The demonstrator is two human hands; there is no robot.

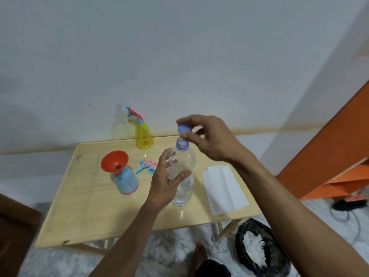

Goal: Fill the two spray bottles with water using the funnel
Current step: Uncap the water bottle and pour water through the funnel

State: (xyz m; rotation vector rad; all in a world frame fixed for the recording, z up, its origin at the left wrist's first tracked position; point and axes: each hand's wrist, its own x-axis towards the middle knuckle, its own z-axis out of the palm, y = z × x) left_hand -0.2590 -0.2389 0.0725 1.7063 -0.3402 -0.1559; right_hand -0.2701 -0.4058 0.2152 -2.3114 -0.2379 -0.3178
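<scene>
A clear plastic water bottle [184, 176] stands upright on the wooden table [83, 212], its neck uncapped and water in its lower part. My left hand [165, 180] wraps around its left side. My right hand [211, 136] pinches the blue cap [184, 129] just above the bottle's mouth. A blue spray bottle [126, 181] stands to the left with a red funnel [114, 160] in its neck. Its pink and blue spray head [147, 166] lies on the table beside it. A yellow spray bottle [143, 136], spray head on, stands at the far edge.
A white folded paper towel [223, 188] lies on the table's right side. On the floor to the right sits a black bag [259, 248] with white scraps. Orange shelving [339, 156] stands at far right, with a cable beneath it. A grey wall is behind the table.
</scene>
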